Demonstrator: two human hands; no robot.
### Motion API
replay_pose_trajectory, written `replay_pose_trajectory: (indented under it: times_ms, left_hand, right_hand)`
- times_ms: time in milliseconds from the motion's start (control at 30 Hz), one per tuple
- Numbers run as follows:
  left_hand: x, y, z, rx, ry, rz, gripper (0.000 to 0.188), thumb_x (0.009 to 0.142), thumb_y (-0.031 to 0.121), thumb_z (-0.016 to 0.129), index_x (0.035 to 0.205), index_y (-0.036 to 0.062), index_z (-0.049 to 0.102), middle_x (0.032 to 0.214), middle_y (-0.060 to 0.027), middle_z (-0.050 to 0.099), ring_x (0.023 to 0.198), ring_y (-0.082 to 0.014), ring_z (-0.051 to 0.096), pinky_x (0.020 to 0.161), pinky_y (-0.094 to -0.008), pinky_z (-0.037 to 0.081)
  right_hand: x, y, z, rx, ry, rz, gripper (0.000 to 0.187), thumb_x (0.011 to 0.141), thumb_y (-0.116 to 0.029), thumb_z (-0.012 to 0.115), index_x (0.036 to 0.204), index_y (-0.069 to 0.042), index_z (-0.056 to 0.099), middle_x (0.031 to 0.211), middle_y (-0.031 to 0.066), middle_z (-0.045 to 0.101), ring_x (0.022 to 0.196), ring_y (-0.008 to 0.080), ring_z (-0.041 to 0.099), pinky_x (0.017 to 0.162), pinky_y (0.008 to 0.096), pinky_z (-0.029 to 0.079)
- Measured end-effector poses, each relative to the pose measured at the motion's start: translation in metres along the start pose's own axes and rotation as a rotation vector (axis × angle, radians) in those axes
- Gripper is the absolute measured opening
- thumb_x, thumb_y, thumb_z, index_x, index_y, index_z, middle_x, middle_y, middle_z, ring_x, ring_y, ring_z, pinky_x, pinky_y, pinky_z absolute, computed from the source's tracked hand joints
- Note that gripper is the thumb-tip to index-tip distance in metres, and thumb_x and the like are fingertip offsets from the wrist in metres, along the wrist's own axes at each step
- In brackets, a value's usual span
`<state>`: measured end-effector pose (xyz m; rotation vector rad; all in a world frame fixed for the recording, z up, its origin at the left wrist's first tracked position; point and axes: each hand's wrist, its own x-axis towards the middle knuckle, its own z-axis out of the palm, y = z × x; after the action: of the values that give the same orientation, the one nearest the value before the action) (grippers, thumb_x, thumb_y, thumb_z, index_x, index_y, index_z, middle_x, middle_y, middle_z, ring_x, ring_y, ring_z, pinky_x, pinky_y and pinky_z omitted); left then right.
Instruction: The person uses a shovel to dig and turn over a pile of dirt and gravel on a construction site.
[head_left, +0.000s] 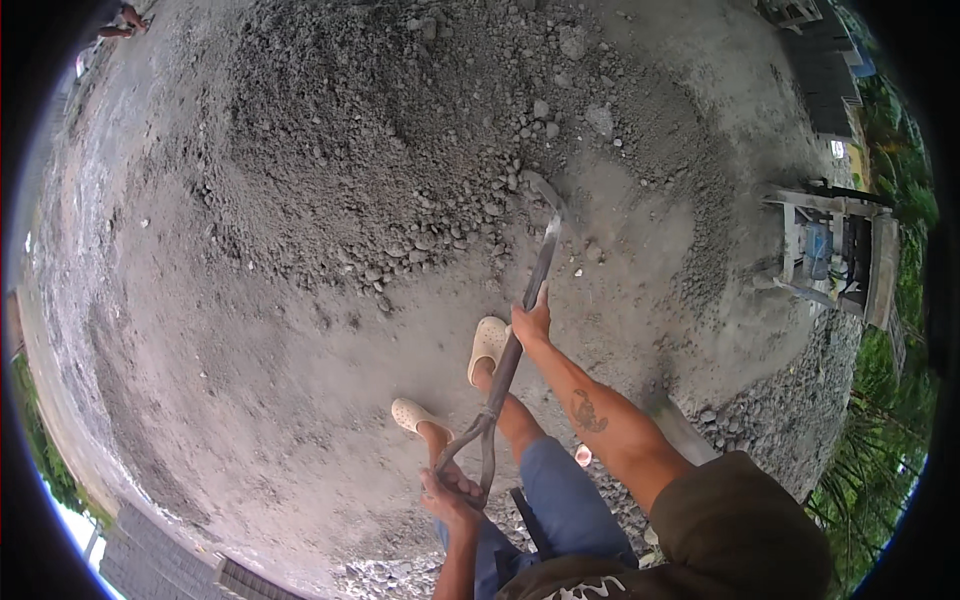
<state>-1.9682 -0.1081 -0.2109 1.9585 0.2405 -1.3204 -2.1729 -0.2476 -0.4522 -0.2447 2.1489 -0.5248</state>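
A shovel (503,378) with a long dark shaft and a D-shaped handle slants up and away from my body. My left hand (453,500) is closed round the crossbar of that handle, low in front of my legs. Further up, the fingers of my right hand (532,321) wrap the middle of the shaft. The worn metal blade lies at the near right edge of a grey heap of sand and gravel (340,150), beside loose stones. How far the blade is sunk into the material I cannot tell.
My feet in cream clogs (488,345) stand on dusty grey ground. Coarser gravel (780,420) lies to the right, near a weathered wooden frame (840,250) with a blue item in it. Larger lumps (600,122) dot the heap's right side. Part of a person (128,22) shows far left.
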Motion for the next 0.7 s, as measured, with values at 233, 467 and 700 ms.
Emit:
replay_pose_trajectory:
  times_ms: [233, 467, 700]
  left_hand:
    - [-0.009, -0.066, -0.089, -0.075, -0.056, 0.000, 0.057, 0.091, 0.062, 0.044, 0.073, 0.0082, 0.046, 0.053, -0.0056, 0.040, 0.041, -0.0207, 0.040, 0.041, -0.0346, 0.038]
    - [0.026, -0.040, 0.140, -0.258, -0.341, -0.043, 0.044, 0.099, 0.043, 0.047, 0.081, 0.0030, 0.044, 0.059, -0.0094, 0.044, 0.048, -0.0219, 0.047, 0.046, -0.0363, 0.043]
    - [0.023, -0.039, 0.082, -0.280, -0.079, -0.234, 0.050, 0.095, 0.056, 0.049, 0.077, 0.0086, 0.045, 0.057, -0.0056, 0.041, 0.049, -0.0219, 0.045, 0.047, -0.0355, 0.040]
  right_hand:
    - [-0.041, 0.053, -0.034, 0.114, 0.056, -0.152, 0.085, 0.083, -0.013, 0.058, 0.156, -0.013, 0.013, 0.131, 0.0254, 0.053, 0.067, 0.0284, 0.066, 0.060, 0.0360, 0.055]
    - [0.109, -0.122, -0.064, 0.184, -0.037, -0.164, 0.086, 0.085, -0.010, 0.058, 0.156, -0.016, 0.010, 0.088, 0.0156, 0.062, 0.050, 0.0227, 0.059, 0.042, 0.0376, 0.050]
    - [0.073, -0.072, -0.021, -0.043, -0.046, -0.050, 0.090, 0.080, -0.007, 0.055, 0.155, -0.011, 0.006, 0.105, 0.0263, 0.065, 0.062, 0.0292, 0.068, 0.053, 0.0376, 0.057]
